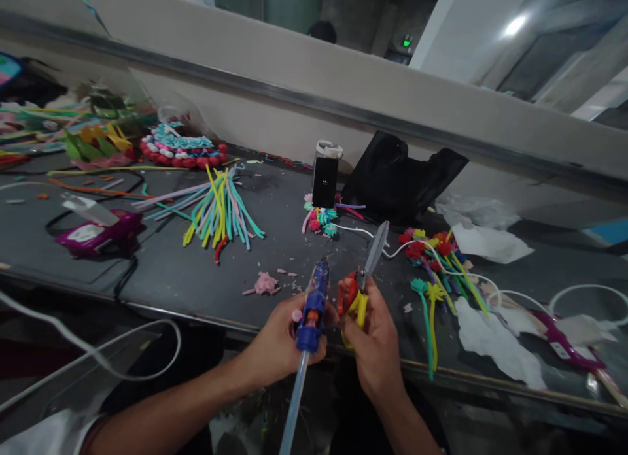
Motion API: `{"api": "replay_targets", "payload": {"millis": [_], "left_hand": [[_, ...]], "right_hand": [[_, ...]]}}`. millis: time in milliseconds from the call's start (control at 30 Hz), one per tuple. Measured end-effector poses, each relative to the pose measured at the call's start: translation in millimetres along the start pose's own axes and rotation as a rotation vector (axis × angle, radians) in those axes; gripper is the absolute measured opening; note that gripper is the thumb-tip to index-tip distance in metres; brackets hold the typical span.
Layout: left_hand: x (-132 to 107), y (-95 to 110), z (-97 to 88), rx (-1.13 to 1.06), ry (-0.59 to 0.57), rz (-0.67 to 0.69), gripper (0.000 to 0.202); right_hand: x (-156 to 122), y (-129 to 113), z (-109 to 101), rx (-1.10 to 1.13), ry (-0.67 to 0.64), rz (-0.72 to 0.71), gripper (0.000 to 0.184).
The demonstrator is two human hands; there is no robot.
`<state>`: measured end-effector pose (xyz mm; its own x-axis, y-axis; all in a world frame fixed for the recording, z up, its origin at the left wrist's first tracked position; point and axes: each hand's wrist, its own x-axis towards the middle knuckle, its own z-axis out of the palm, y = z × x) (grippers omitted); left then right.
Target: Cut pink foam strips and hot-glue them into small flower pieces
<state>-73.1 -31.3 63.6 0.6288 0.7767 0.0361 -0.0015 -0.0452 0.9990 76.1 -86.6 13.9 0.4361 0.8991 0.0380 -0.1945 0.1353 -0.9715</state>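
My left hand (282,340) is wrapped around a blue glue gun (318,291), its nozzle pointing away from me. A clear glue stick (296,399) sticks out of the gun's back end. Beside the gun, a small pink end (297,315) shows at my left fingers; what it belongs to is hidden. My right hand (377,340) is closed on scissors (375,249) with red and yellow handles, blades pointing up and away. Just left of the gun on the table lies a pink fuzzy flower-like piece (265,284) among small pink scraps.
Fuzzy stems (223,210) lie in a bundle at left, near a purple power strip (101,233). A phone (324,182) stands at the back beside a black bag (400,177). Fuzzy flowers (434,291), white tissue (495,340) and a white cable (417,242) are at right.
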Motion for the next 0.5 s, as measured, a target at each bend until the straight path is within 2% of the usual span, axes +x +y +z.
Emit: {"api": "replay_targets", "payload": {"millis": [300, 500], "left_hand": [[0, -1, 0.1, 0.020, 0.002, 0.003, 0.020], [-1, 0, 1.6, 0.034, 0.022, 0.031, 0.019]], "right_hand": [[-1, -13, 7, 0.189, -0.034, 0.102, 0.064], [0, -16, 9, 0.241, -0.047, 0.089, 0.063]]}}
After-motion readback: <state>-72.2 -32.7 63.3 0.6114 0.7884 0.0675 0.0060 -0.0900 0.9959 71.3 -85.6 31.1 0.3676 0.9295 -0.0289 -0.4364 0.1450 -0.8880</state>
